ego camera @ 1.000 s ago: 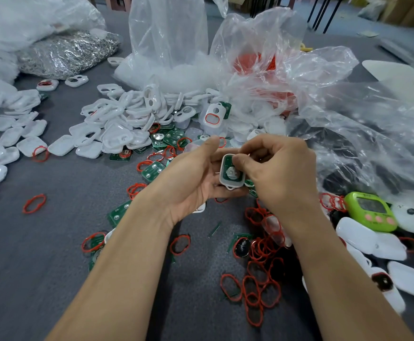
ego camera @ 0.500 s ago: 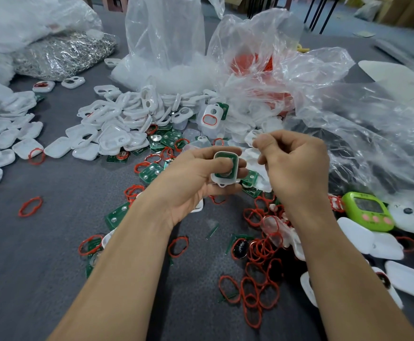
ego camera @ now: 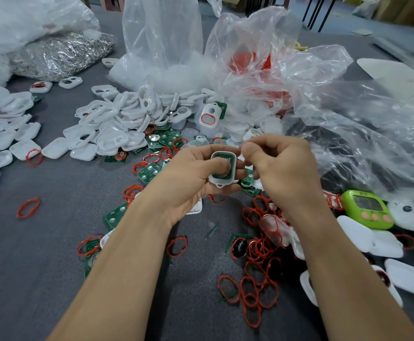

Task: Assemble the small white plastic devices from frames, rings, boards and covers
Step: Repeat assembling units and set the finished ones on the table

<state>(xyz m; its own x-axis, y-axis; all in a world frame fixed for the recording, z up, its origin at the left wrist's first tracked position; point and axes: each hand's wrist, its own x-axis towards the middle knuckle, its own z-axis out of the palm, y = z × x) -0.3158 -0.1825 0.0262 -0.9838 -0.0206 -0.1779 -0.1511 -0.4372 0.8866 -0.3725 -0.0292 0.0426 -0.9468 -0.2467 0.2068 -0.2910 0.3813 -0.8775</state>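
Observation:
My left hand (ego camera: 188, 180) grips a small white frame with a green board seated in it (ego camera: 225, 157), held above the grey table, and its thumb presses on the board. My right hand (ego camera: 282, 173) hovers just right of the device with its fingers curled; I see nothing in it. Loose white frames (ego camera: 127, 112) are heaped behind, green boards (ego camera: 169, 139) lie just beyond my hands, and red rings (ego camera: 257, 279) are scattered under my right forearm. White covers lie at the left (ego camera: 4, 141) and the right (ego camera: 383, 244).
Crumpled clear plastic bags (ego camera: 348, 114) fill the back and right. A bag of silver metal parts (ego camera: 60, 52) lies at the back left. A green timer (ego camera: 368, 209) and a white controller (ego camera: 412, 212) sit at the right. Bare grey table (ego camera: 41, 254) shows near left.
My right hand let go of the device, lifted away curled, then came back close beside it. My left thumb moved onto the board.

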